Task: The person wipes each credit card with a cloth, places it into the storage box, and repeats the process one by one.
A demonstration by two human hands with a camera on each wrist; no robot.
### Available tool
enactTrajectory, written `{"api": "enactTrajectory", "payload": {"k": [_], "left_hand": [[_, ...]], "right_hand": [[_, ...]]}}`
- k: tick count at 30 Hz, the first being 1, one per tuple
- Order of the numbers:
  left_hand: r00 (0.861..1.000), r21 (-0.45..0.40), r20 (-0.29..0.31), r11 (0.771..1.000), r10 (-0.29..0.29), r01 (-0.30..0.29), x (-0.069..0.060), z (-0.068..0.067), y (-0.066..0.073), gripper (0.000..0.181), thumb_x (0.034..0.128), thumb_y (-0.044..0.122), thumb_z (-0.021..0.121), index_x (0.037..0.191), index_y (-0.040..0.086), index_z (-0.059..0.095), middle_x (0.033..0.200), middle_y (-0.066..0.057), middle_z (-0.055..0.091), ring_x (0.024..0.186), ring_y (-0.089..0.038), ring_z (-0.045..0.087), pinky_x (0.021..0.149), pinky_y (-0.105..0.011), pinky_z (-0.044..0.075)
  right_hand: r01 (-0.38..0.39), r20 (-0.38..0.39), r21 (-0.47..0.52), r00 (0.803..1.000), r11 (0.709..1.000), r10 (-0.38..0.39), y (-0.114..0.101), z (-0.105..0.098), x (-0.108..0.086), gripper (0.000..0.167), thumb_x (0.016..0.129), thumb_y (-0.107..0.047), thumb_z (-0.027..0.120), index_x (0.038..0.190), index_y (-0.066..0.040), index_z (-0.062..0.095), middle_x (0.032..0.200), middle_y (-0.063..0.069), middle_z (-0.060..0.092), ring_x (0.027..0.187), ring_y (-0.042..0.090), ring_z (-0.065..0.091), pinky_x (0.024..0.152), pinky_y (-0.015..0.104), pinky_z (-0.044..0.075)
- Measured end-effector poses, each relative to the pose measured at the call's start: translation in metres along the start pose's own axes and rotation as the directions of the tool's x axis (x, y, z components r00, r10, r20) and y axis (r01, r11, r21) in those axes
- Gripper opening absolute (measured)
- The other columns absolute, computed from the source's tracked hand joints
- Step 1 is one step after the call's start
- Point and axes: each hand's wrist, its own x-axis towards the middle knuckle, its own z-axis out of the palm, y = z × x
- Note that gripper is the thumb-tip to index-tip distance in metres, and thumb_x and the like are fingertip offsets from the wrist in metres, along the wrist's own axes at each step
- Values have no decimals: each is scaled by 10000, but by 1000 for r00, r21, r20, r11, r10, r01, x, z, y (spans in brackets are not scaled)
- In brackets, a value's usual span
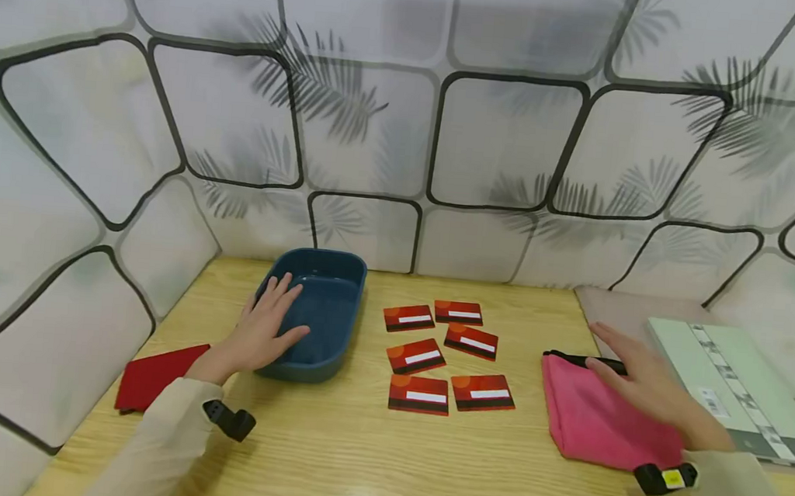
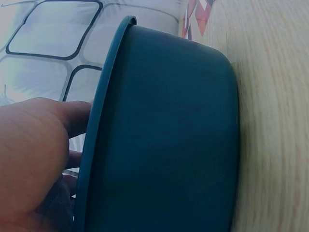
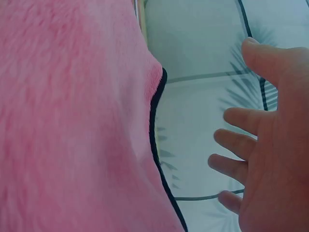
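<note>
A dark blue plastic basin (image 1: 325, 316) stands on the table, left of the middle. My left hand (image 1: 260, 334) is spread over its near-left rim, fingers straight; in the left wrist view the basin's outer wall (image 2: 164, 130) fills the middle, and whether the fingers touch the rim cannot be told. My right hand (image 1: 653, 381) hovers with extended fingers over a folded pink cloth (image 1: 601, 420) with black edging. The right wrist view shows its fingers apart from the fuzzy cloth (image 3: 77, 116), holding nothing. Between the hands lie several red cards (image 1: 419, 394) with white strips.
A red folded item (image 1: 163, 374) lies at the left, partly behind my left forearm. On the right, a pale green flat box (image 1: 745, 376) with a patterned band rests on a greyish sheet (image 1: 617, 308). Patterned curtains (image 1: 378, 137) enclose the table's back and sides.
</note>
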Motion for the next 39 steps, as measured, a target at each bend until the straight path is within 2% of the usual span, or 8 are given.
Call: {"api": "enactTrajectory", "payload": {"k": [3,6,13,17,22,29,33,39], "left_hand": [[1000,-21,7,1000,0,0,7,2,5,669,984,281,545,1484,-51,251,1572,-274,121,1443,-474,65,1094,-702,78],[1000,-40,1,999,19,-19,15,7,12,640,985,252,545,1470,-61,270,1558,-268,186,1434,-471,121,1094,-695,123],[993,-50,-52,993,106,-109,38,14,21,590,946,203,609,1426,-40,366,1545,-250,214,1414,-467,171,1060,-710,194],[990,-108,-23,984,141,-143,55,15,28,603,927,230,641,1406,-35,389,1539,-232,225,1405,-454,190,1058,-710,195],[987,-169,19,974,158,-153,70,19,42,638,892,240,686,1390,-37,400,1528,-208,280,1405,-441,221,1095,-684,165],[977,-112,70,975,200,-192,79,27,66,531,896,238,677,1323,2,465,1475,-194,372,1359,-410,316,1079,-658,240],[982,-111,70,980,175,-167,79,32,73,493,892,184,675,1296,-14,474,1416,-201,436,1317,-385,379,1089,-574,299],[999,-67,43,998,22,-19,87,46,83,476,898,177,663,1288,-23,477,1343,-201,490,1246,-352,435,1033,-478,389]], "right_hand": [[23,18,18,1000,1000,-24,-1,4,1,620,923,-274,635,1399,55,412,1391,304,444,1224,501,448,928,630,377],[50,29,5,998,999,-50,0,7,0,624,878,-267,694,1359,51,456,1357,288,483,1203,482,472,911,615,399],[117,70,-38,991,992,-114,1,17,6,644,819,-289,749,1316,43,509,1365,264,474,1219,481,446,860,682,400],[140,78,-60,988,988,-135,0,22,11,614,822,-263,744,1309,40,522,1359,261,483,1214,475,460,853,702,390],[202,63,-39,978,979,-199,0,25,16,575,816,-214,748,1286,43,541,1313,262,531,1185,455,502,883,601,439],[98,165,1,982,995,-97,-6,28,18,587,857,-260,708,1309,62,516,1289,249,559,1191,440,515,934,581,430],[40,200,-6,979,999,-38,-8,33,23,650,848,-353,713,1315,53,514,1269,258,560,1166,429,531,920,577,448],[-8,203,-79,979,997,24,-3,35,32,727,748,-443,783,1255,34,573,1129,203,604,1021,343,587,829,547,491]]}}
